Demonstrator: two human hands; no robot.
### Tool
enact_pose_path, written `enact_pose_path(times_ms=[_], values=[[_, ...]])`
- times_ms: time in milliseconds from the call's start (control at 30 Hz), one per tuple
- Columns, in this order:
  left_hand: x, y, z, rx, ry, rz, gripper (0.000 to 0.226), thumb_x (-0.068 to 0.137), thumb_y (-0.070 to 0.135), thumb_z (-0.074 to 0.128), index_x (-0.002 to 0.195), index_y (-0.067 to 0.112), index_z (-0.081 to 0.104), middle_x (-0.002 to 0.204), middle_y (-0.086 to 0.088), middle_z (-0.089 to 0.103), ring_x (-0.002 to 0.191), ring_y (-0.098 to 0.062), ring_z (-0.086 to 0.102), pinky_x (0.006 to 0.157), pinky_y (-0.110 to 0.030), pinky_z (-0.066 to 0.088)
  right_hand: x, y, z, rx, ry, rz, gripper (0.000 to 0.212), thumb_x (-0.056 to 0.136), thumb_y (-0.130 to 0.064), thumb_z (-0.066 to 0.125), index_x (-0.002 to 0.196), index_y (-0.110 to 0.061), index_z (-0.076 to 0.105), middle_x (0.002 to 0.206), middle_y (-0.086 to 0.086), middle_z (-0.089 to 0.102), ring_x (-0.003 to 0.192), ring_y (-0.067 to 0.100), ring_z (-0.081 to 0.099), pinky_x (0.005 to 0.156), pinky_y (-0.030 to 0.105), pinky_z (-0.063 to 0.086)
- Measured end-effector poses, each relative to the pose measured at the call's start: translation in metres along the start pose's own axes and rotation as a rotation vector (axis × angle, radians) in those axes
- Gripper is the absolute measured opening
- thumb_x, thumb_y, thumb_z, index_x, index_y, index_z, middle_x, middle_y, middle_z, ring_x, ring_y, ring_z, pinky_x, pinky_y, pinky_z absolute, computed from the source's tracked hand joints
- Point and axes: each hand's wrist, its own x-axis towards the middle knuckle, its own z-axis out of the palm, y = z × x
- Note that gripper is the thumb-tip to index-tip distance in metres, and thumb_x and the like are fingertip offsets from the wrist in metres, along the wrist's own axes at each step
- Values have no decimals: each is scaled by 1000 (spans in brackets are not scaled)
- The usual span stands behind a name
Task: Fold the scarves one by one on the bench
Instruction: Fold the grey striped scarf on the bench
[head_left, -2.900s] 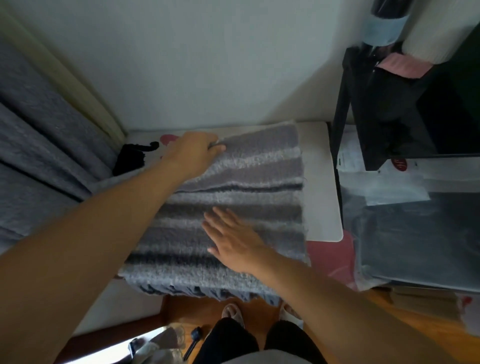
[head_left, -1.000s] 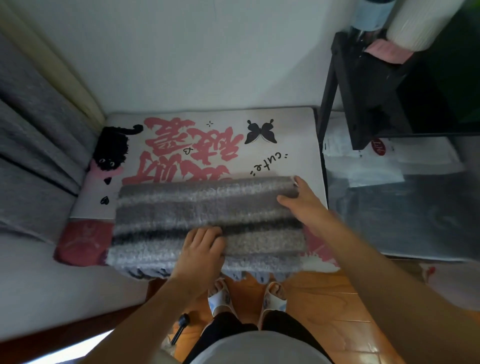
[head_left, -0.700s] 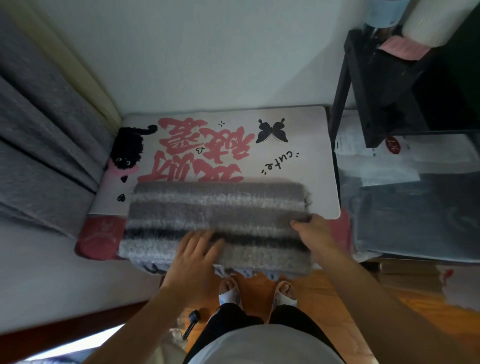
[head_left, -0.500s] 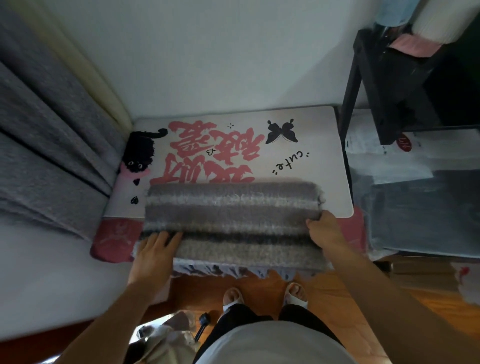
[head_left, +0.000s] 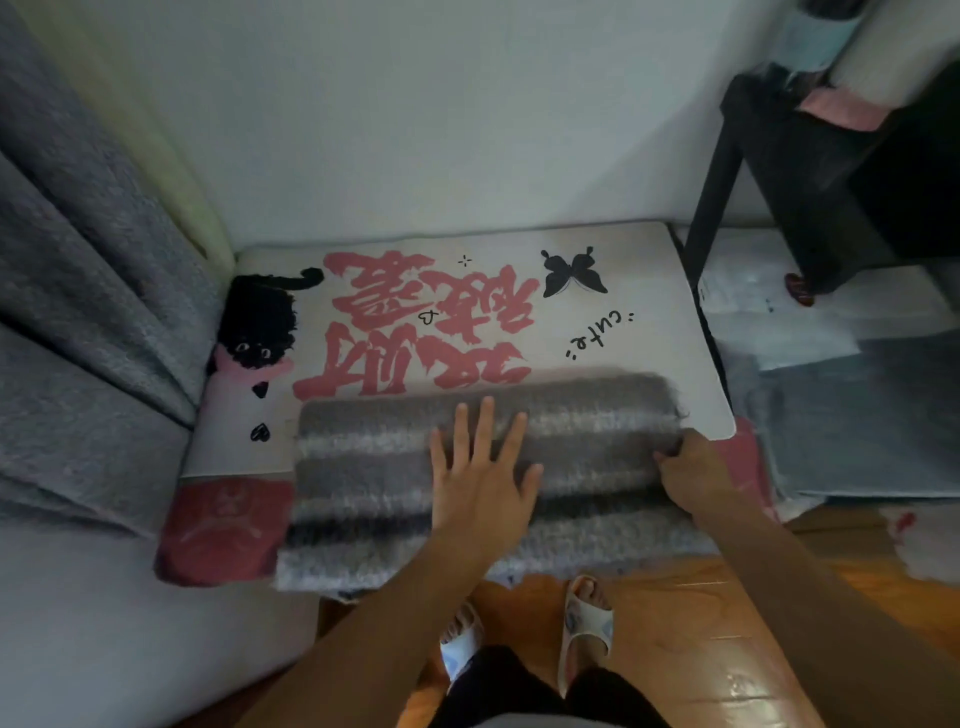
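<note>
A grey striped fuzzy scarf lies folded into a long band across the near half of the bench, its fringe hanging over the front edge. My left hand lies flat on the middle of the scarf with its fingers spread and straight. My right hand grips the scarf's right end with curled fingers, close to the bench's right edge.
The bench top is a white cushion printed with pink characters, a black cat and a black butterfly. Grey curtains hang at the left. A black stand and plastic-wrapped packages sit at the right. My sandalled feet stand on the wooden floor.
My left hand moved from the scarf's left end to its middle and now presses flat. My right hand stays on the right end. Earlier the scarf was folded down from a wider spread.
</note>
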Motion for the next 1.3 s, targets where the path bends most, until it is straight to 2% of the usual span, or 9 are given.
enact_pose_path(times_ms=[100,200,300,433,733,867,1100,1200,1300], values=[[27,-7,31,84,-60,-37,69,100,66,5,158,35,-17,166,-5,-23,151,-35,-25,118,-64,-10,-11,-7,0,-207,148,-15,31,94,-9,52,124,2,48,120,26,57,112,41,53,92,45,44],[27,-8,40,84,-56,-43,69,100,65,4,158,34,-18,165,-5,-26,150,-35,-28,117,-64,-13,-37,-28,29,-507,516,-490,53,88,-8,48,140,-3,43,144,27,43,135,46,34,113,54,29],[30,-3,35,89,-109,-29,71,100,65,8,156,33,-24,162,-6,-32,147,-34,-34,116,-64,-15,-43,-57,85,-618,272,-759,54,105,-31,37,157,-19,25,165,13,18,153,37,5,124,54,6],[22,-50,33,60,-14,-40,70,99,68,5,159,37,-13,167,-7,-18,153,-31,-20,121,-59,-10,-12,-39,101,-748,199,-618,64,103,-59,5,160,-30,-4,168,1,-6,153,24,-14,124,46,-8],[-4,-163,28,-82,-4,-377,65,102,61,10,159,39,-12,169,-5,-16,154,-34,-13,122,-60,0,12,-9,63,-698,214,-384,68,100,-64,7,159,-32,-2,168,5,-5,154,32,-6,124,50,-3],[-4,-183,9,-444,38,-533,81,103,46,46,161,30,-8,165,-18,9,149,-44,16,119,-60,22,11,-17,37,-503,104,-260,78,99,-61,34,160,-29,-3,167,10,-6,150,41,6,122,55,12],[-2,-185,-32,-882,-59,-929,82,83,49,78,140,3,41,133,-18,57,109,-37,60,95,-45,51,-3,-17,4,141,33,103,110,45,-67,90,129,-6,54,122,17,62,106,34,63,95,48,53],[-5,-180,-43,-1022,-57,-866,50,89,52,71,114,10,59,99,-7,64,81,-24,59,77,-36,49,-10,-33,-14,261,-52,76,58,72,-40,88,110,-4,65,100,12,68,83,25,62,84,39,51],[0,-182,-62,-1080,26,-809,46,93,57,62,112,14,60,98,-5,65,85,-22,61,74,-34,49,5,-62,-40,291,-61,-10,42,80,-33,83,107,-8,63,89,5,63,81,24,60,84,40,49]])
